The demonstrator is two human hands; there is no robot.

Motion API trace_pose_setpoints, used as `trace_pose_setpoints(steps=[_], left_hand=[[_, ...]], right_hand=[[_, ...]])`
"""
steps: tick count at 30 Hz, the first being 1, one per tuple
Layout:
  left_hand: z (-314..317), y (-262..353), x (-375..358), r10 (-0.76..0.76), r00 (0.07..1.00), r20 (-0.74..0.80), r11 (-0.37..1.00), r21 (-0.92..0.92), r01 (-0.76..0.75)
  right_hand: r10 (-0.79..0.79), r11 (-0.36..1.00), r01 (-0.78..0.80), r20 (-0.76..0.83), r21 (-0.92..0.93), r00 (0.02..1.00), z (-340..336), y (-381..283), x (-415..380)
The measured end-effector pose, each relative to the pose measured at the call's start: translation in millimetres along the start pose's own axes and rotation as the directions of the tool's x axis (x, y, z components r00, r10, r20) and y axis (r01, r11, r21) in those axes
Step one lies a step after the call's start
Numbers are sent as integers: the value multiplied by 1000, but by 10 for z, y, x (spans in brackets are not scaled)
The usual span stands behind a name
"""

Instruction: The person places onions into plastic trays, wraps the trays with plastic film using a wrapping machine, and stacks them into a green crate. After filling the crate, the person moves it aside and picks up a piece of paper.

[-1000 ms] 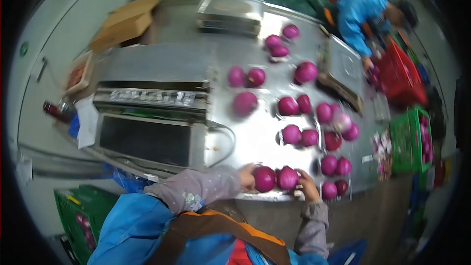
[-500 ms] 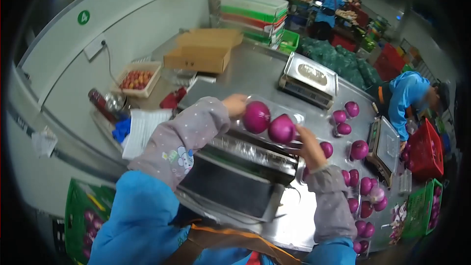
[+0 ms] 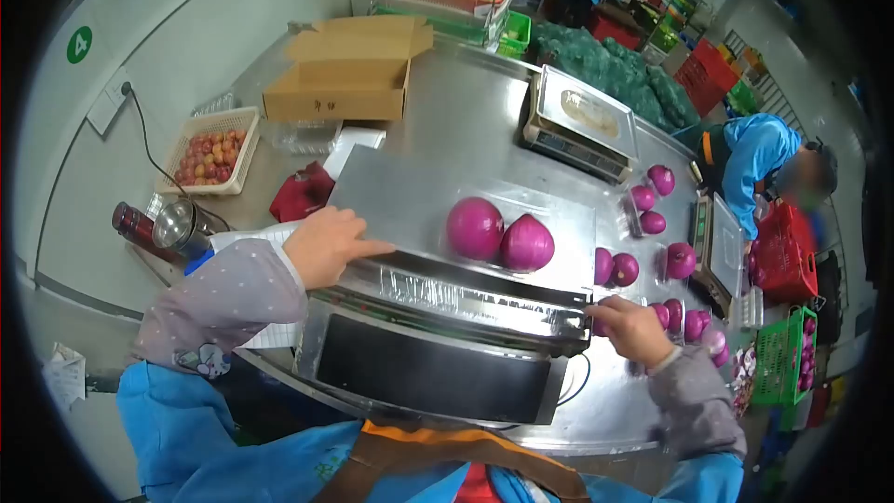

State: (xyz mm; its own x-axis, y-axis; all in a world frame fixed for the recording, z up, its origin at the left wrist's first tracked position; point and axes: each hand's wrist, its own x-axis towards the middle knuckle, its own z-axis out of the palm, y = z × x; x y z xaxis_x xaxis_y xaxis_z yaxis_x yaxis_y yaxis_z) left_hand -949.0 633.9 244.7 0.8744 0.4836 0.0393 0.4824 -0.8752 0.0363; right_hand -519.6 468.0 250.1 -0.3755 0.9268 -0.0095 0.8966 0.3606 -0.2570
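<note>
Two large purple onions, a left one (image 3: 476, 229) and a right one (image 3: 528, 243), sit side by side in a clear tray on the metal plate (image 3: 400, 196) of a wrapping machine. In front of them lies a roll of clear film (image 3: 447, 294), and nearer me a black panel (image 3: 433, 368). My left hand (image 3: 328, 247) is at the roll's left end, its index finger stretched out along the edge and its thumb hidden. At the right end is my right hand (image 3: 633, 328), fingers closed together by the machine's corner; what they pinch, if anything, is hidden.
Several more onions (image 3: 681, 261) in clear trays lie at right, near a second scale (image 3: 717, 256). Another scale (image 3: 582, 121) stands behind the plate. Left are an open cardboard box (image 3: 335, 88) and a fruit basket (image 3: 250, 144). A co-worker (image 3: 768, 158) bends over a red crate (image 3: 785, 247).
My hands have let go of the onion tray, which now rests on the metal plate. The left hand has moved left and down, the right hand right and down, to the roll's ends.
</note>
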Motion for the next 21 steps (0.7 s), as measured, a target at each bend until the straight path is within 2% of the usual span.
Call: trace_pose_setpoints(steps=[1,2,3,5,7,8,9,10,11,12,13,15,16,17,18,19,20,21], left_hand=[[82,44,-11,59,998,-1,995,85,-59],[203,85,42,52,999,-6,995,83,-52],[355,123,143,102,993,-51,993,64,-99],[502,173,217,154,985,-84,988,37,-151],[578,214,224,29,998,-53,1000,7,-29],[584,228,168,-62,998,-3,996,-63,62],[589,250,44,-60,998,3,996,-71,60],[571,260,-104,-152,987,57,946,-281,162],[499,246,-218,-232,964,128,842,-470,265],[254,245,-313,-235,919,317,586,-708,394],[-43,263,-407,-168,858,485,251,-821,513],[-451,157,-472,-139,967,214,-143,-970,195],[-645,123,-343,-212,975,66,-219,-975,19],[-803,89,-96,-294,953,-79,-277,-947,-164],[-855,12,229,-437,898,-59,-385,-890,-246],[-843,-93,609,-565,825,-25,-467,-814,-345],[-606,-273,1028,-613,784,-94,-372,-841,-392],[-192,-403,1356,-675,718,-171,38,-979,-198]], right_hand=[[-32,997,29,-34,-74,999,208,0,5],[-81,996,77,-99,-45,992,333,-57,71],[-64,998,61,-174,-27,983,456,-114,160],[175,971,-143,-159,193,972,714,-67,201],[238,906,-131,-230,402,944,905,45,170],[66,936,46,-301,350,951,837,50,113],[435,620,-286,-17,731,900,854,90,-53],[425,457,-287,77,842,902,736,31,-146],[393,275,-287,165,918,905,516,-80,-227],[417,191,-315,214,930,883,281,-192,-298],[436,105,-340,264,934,860,32,-283,-350],[452,86,-75,28,993,891,-413,-202,-462],[285,70,155,-168,985,944,-606,-183,-271],[116,15,372,-372,928,921,-804,-116,44],[415,5,407,-373,913,830,-845,-46,347],[672,9,447,-337,894,659,-801,37,670],[590,196,368,-409,909,696,-661,183,1034],[499,385,292,-464,875,732,-397,409,1344]])
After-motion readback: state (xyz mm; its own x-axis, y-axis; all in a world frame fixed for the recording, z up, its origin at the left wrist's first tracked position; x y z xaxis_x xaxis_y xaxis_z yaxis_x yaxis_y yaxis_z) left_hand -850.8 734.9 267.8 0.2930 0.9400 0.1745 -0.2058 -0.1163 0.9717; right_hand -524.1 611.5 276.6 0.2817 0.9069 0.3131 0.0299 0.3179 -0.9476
